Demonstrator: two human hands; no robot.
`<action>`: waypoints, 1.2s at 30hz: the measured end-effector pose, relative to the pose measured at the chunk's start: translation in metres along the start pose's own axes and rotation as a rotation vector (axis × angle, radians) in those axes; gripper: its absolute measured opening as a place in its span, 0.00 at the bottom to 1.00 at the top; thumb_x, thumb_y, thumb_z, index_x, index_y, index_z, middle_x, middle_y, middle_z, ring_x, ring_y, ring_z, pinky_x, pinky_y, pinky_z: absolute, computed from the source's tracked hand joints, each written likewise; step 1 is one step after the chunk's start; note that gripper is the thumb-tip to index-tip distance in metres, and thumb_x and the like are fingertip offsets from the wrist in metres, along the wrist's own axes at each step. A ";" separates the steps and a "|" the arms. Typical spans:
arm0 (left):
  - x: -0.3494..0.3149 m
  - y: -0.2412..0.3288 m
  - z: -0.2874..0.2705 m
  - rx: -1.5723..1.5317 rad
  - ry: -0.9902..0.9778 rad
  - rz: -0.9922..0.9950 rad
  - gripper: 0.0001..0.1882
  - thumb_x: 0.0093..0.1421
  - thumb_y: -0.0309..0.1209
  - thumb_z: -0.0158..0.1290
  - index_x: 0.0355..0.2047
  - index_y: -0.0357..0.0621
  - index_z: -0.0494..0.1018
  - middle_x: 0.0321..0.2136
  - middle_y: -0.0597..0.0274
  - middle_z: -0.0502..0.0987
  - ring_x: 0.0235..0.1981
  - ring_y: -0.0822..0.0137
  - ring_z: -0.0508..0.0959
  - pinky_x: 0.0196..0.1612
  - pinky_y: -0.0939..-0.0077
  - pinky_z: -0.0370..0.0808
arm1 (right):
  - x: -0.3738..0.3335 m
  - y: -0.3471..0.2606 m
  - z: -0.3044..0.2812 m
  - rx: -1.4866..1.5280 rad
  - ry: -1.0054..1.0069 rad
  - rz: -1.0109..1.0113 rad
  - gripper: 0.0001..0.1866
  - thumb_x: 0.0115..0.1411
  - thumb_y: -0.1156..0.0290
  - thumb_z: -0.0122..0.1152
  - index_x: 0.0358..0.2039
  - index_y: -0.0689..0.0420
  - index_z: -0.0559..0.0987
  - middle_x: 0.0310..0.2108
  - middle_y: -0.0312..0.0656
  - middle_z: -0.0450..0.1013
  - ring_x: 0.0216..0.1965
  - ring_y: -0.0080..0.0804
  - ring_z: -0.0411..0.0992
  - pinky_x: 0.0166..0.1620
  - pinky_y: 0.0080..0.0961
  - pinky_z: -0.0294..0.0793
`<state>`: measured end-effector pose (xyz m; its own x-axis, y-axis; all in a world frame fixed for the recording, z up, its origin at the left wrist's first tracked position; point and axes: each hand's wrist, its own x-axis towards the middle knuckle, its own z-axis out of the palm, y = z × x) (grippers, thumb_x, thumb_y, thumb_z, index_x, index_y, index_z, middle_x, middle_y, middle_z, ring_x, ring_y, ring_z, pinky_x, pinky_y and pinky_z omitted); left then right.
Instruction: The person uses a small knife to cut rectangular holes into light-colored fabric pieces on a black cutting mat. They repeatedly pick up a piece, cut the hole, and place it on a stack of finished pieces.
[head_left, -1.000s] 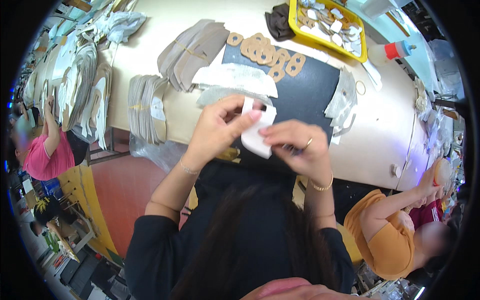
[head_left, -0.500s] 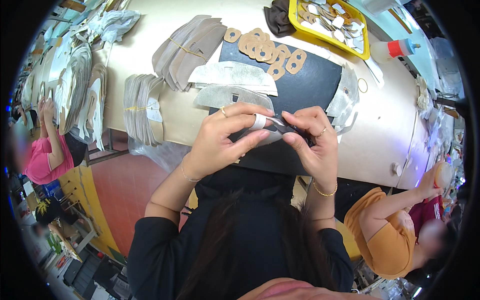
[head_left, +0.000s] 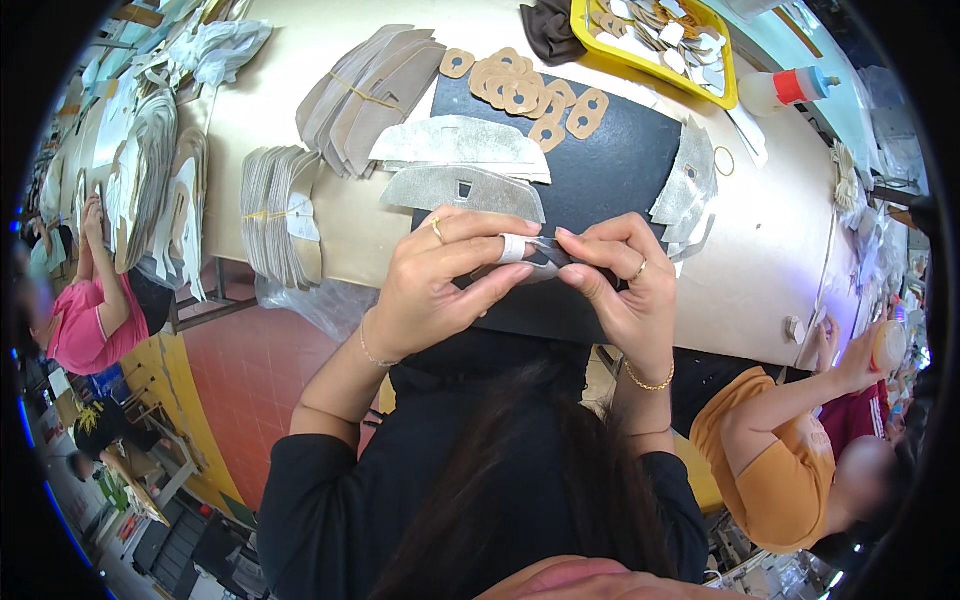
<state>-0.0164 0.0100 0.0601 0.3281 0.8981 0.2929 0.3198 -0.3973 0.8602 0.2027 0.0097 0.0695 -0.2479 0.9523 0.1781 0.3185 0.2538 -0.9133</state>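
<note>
Between both hands, just above the black mat (head_left: 610, 150), is a bent grey sheet piece (head_left: 542, 262), partly hidden by fingers. My left hand (head_left: 445, 262), with a white band round one finger, pinches its left side between thumb and fingers. On its right side, my right hand (head_left: 625, 272) is closed too, thumb and fingertips pressed on the dark edge. Just beyond my fingers lies a flat silvery-grey cut piece (head_left: 430, 187) with a small rectangular hole. Behind that, similar pale pieces (head_left: 465, 143) overlap in a pile.
Several tan oval pieces with holes (head_left: 520, 95) cover the mat's far side. Banded stacks (head_left: 365, 95) (head_left: 280, 215) stand at left. Silvery pieces (head_left: 688, 180) lie right. Farther back are a yellow tray (head_left: 650, 68) and a bottle (head_left: 775, 92). A co-worker (head_left: 765, 450) sits right.
My fingers have shifted slightly on the grey piece, which shows a little differently between them. The whole view has moved slightly. At right, another hand now shows near the table edge.
</note>
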 end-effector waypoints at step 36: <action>0.002 0.002 0.002 -0.030 -0.066 0.085 0.08 0.50 0.24 0.67 0.32 0.42 0.83 0.39 0.58 0.85 0.35 0.68 0.82 0.41 0.73 0.69 | -0.006 -0.008 -0.013 0.025 -0.071 0.014 0.16 0.51 0.77 0.73 0.42 0.56 0.86 0.31 0.37 0.75 0.30 0.22 0.73 0.32 0.19 0.73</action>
<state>-0.0138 0.0104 0.0613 0.4110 0.8467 0.3379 0.2616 -0.4646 0.8460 0.2136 0.0043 0.0804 -0.3083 0.9410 0.1395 0.3001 0.2353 -0.9244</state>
